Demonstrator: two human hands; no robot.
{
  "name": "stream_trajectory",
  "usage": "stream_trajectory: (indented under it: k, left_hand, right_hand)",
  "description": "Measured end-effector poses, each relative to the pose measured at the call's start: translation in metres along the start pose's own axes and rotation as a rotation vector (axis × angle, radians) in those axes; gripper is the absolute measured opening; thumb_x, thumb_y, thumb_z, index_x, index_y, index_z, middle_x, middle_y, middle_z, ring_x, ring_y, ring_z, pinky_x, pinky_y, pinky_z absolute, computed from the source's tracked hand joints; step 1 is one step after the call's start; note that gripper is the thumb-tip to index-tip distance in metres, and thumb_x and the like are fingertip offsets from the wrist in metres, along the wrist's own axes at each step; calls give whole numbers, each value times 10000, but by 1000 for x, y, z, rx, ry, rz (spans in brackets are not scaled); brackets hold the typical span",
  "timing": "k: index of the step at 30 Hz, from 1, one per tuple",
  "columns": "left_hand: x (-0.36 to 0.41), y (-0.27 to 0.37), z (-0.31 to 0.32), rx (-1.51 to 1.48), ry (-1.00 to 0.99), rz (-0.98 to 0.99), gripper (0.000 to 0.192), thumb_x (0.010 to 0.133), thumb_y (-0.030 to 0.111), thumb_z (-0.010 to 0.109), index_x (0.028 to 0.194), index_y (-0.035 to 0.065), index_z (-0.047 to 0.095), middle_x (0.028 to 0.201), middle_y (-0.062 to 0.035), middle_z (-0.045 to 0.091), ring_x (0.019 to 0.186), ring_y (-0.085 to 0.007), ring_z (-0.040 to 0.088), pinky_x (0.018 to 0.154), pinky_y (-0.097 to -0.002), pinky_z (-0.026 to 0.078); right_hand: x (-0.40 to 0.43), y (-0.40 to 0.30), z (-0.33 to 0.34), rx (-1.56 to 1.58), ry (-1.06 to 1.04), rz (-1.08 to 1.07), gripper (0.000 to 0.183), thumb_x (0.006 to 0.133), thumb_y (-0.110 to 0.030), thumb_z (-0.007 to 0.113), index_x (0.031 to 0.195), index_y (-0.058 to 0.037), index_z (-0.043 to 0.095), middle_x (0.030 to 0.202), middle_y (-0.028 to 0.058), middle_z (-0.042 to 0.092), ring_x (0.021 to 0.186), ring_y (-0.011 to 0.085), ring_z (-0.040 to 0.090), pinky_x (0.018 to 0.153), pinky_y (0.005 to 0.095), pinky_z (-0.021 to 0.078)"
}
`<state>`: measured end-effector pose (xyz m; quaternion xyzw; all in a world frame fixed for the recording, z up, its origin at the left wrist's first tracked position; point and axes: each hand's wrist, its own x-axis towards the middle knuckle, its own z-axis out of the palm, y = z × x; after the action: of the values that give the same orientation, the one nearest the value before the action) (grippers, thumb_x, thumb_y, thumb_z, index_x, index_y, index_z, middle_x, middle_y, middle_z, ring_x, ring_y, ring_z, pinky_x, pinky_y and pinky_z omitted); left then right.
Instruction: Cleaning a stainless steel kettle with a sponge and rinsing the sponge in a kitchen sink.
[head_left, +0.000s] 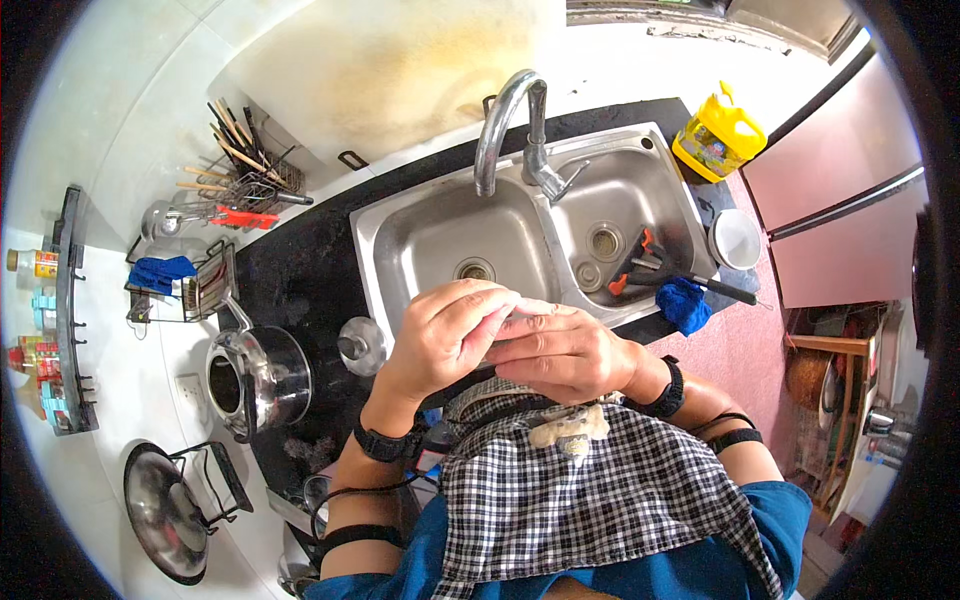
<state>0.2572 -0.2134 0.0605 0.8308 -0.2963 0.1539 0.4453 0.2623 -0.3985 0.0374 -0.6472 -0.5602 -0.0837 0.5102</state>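
My left hand (455, 328) and my right hand (559, 351) meet fingertip to fingertip in front of my chest, at the near edge of the sink. Thumb and fingers of the left are pinched together against the right fingertips. Whether something small or see-through is between them cannot be made out. Just beyond them is the larger steel basin (457, 225), with a drain at its bottom. The smaller basin (600, 195) lies to the right. Into it leans a black squeegee-like tool (646, 262) with orange ends, its handle over the rim. A chrome faucet (504, 127) arches over the sink.
A blue cloth (683, 306), a white bowl (735, 238) and a yellow jug (720, 136) stand right of the sink. To the left are a glass lid (363, 346), a steel kettle (292, 379), a dish rack (214, 281) and a utensil basket (262, 184). A wok lid (166, 514) hangs on the wall.
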Motion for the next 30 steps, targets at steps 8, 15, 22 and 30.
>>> stream_trajectory:
  k: [8,15,22,30]
  left_hand:
    - [-2,-5,0,-65,-21,-6,143,724,-39,606,855,17,597,796,-104,618,680,-241,617,574,-304,498]
    - [-2,-6,-2,-132,-25,-14,134,723,-41,598,846,14,599,780,-107,622,662,-228,620,558,-293,497]
    - [-1,-2,0,-215,11,-78,84,711,-44,583,776,-2,614,735,-119,639,653,-194,627,577,-255,486]
    - [-4,-6,2,-273,12,-122,68,719,-47,574,763,-8,608,729,-112,640,653,-183,624,567,-248,479]
  right_hand:
    - [-1,0,3,32,4,12,240,654,-39,665,883,19,620,966,130,614,1013,296,560,906,433,425]
    - [0,-1,4,46,-8,22,256,658,-29,658,904,20,610,976,131,609,996,292,565,914,432,420]
    - [-1,-1,4,11,-47,10,254,666,-35,649,910,23,604,975,132,605,975,286,568,898,420,436]
    - [0,0,3,-37,-63,-11,281,647,-51,642,915,25,603,986,130,605,980,275,566,915,412,424]
